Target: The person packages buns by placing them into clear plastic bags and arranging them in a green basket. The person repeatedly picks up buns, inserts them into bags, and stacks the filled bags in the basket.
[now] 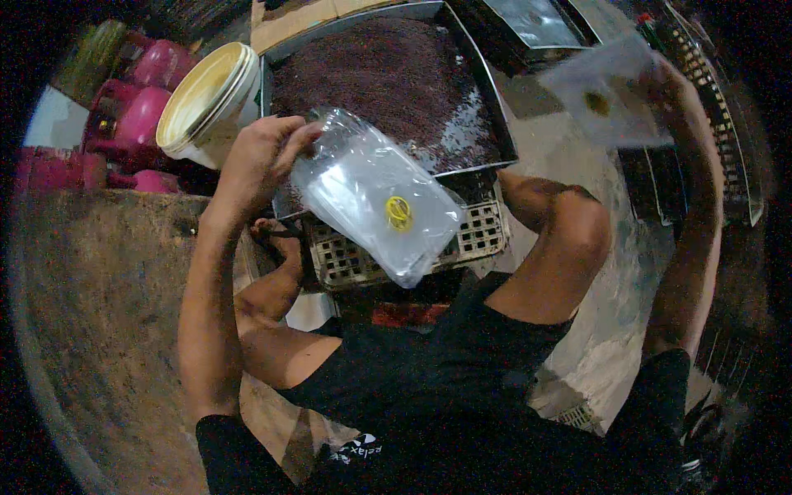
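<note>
My left hand [266, 155] is closed, its thumb and fingers pinching the top corner of a clear plastic packet [355, 198]. Flat, pale plastic bags seem to be stacked inside the packet, and a round yellow mark shows on its front. The packet hangs tilted over the near edge of a metal tray [505, 136] that holds dark reddish-brown grains [371, 74]. Out to the far right, my right hand [667, 84] is closed on the edge of a translucent plastic bag [615, 99] with a dark yellowish mark. Motion blurs that bag, and the right fingertips are partly hidden.
A cream plastic crate [346, 264] is under the tray. To the left stand a whitish bucket [239, 107], pink gas cylinders [144, 115] and a brown wooden surface [107, 313]. A dark box with a silvery sheet [536, 23] lies at the far right; a slotted rack [730, 140] stands beyond my right arm.
</note>
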`<state>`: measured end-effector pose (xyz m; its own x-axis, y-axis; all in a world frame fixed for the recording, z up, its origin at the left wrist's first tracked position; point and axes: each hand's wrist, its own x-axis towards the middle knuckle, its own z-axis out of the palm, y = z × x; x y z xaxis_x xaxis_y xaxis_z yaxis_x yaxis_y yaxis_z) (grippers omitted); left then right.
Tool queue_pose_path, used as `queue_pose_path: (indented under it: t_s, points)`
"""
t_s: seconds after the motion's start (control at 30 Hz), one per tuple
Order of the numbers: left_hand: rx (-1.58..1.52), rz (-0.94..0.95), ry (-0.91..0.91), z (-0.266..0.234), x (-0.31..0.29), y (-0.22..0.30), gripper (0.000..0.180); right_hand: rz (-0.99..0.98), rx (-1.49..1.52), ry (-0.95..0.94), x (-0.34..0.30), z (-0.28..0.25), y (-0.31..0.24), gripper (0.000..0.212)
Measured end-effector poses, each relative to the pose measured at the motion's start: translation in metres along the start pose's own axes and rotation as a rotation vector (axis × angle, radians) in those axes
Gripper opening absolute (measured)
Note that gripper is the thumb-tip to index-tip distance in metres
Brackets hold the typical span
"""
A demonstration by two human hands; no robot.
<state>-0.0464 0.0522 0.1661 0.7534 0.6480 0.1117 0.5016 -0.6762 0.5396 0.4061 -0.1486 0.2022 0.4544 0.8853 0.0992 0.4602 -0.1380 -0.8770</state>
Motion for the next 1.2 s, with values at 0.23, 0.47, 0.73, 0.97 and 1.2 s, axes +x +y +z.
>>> queue_pose_path:
  t_s: [0.23, 0.47, 0.73, 0.97, 1.2]
  points:
    - [-0.398, 0.213, 0.022, -0.006, -0.015, 0.021, 0.018, -0.293, 0.239, -0.039, 0.061, 0.155, -0.141, 0.041]
    - [0.150, 0.241, 0.084, -0.010, -0.057, -0.007, 0.022, -0.280, 0.420, -0.578, 0.126, 0.311, -0.117, 0.041]
    - [0.104, 0.046, 0.287, -0.012, -0.069, -0.046, 0.030, -0.192, 0.197, -0.902, 0.155, 0.321, -0.079, 0.038]
    - [0.037, -0.209, 0.394, -0.012, -0.063, -0.064, 0.031, -0.349, -0.290, -1.228, 0.193, 0.307, -0.105, 0.034]
    - [-0.221, -0.514, 0.332, -0.011, -0.076, -0.081, 0.031, -0.633, -0.515, -1.325, 0.154, 0.347, -0.114, 0.038]
